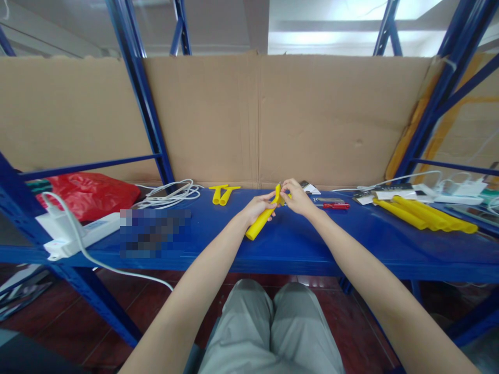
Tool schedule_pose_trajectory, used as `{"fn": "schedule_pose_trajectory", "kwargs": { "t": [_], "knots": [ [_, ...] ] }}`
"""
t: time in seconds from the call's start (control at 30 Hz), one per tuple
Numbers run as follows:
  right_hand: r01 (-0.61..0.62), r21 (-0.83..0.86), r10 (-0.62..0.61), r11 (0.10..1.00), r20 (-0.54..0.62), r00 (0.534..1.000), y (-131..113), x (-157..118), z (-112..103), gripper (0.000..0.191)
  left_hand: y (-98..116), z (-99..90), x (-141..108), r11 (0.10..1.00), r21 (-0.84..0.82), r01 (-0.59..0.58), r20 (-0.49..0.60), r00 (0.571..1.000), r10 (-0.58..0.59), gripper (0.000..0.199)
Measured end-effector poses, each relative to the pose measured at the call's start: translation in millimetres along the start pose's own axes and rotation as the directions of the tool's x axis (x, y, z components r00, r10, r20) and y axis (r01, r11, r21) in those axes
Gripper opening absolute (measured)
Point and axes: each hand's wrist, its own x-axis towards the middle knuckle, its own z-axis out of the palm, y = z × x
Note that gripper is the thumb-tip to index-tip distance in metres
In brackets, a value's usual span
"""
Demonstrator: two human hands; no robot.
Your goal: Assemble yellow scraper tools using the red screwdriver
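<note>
Your left hand (258, 206) grips the yellow tube (262, 222) mid-tabletop (312, 244); your right hand (297, 197) pinches a small yellow piece at its far end. Risk: the pinch looks light, so the piece could slip towards the red screwdriver (335, 206)

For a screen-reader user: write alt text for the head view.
Both hands hold a yellow tube over a blue shelf: left hand grips it, right hand pinches its top. More yellow tubes lie right.
</note>
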Motion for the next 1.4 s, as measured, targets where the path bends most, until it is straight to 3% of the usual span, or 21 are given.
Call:
{"fn": "schedule_pose_trajectory", "kwargs": {
  "t": [0.33, 0.47, 0.67, 0.73, 0.8, 0.9, 1.07, 1.4],
  "knots": [
    [0.072, -0.224, -0.041, 0.972, 0.140, 0.989, -8.8, 2.6, -5.3, 0.015, 2.0, -2.1, -0.2, 0.997, -0.043, 0.061, 0.087, 0.995, -0.058, 0.064],
    [0.096, -0.240, -0.055, 0.966, 0.170, 0.984, -13.1, 2.5, -9.3, 0.012, 1.0, -4.3, 0.1, 0.994, -0.076, 0.077, 0.131, 0.989, -0.066, 0.064],
    [0.001, -0.014, 0.000, 1.000, 0.070, 0.998, -0.4, -0.3, -9.7, 0.006, 4.9, -0.4, -5.2, 0.995, -0.048, 0.084, 0.137, 0.988, -0.076, 0.064],
    [-0.088, 0.099, 0.085, 0.991, 0.026, 0.996, 8.3, -1.9, -8.2, 0.005, 6.3, 1.7, -7.4, 0.996, -0.031, 0.087, 0.119, 0.990, -0.083, 0.065],
    [-0.194, 0.226, 0.194, 0.955, 0.023, 0.981, 15.2, -3.8, -6.8, 0.017, 6.8, 3.3, -8.9, 0.996, -0.019, 0.083, 0.113, 0.990, -0.080, 0.064],
    [-0.332, 0.412, 0.313, 0.848, 0.116, 0.943, 18.9, -6.1, -6.1, 0.029, 5.9, 4.1, -9.6, 0.998, 0.000, 0.068, 0.120, 0.990, -0.067, 0.063],
    [-0.482, 0.555, 0.354, 0.678, 0.329, 0.876, 15.3, -8.3, -6.9, 0.024, 2.4, 3.6, -6.8, 0.998, 0.049, 0.043, 0.113, 0.992, -0.048, 0.063],
    [-0.527, 0.614, 0.366, 0.587, 0.378, 0.850, 13.6, -9.7, -7.7, 0.026, 1.9, 9.5, -8.5, 0.996, 0.090, 0.015, 0.061, 0.998, -0.021, 0.061]
  ]
}}
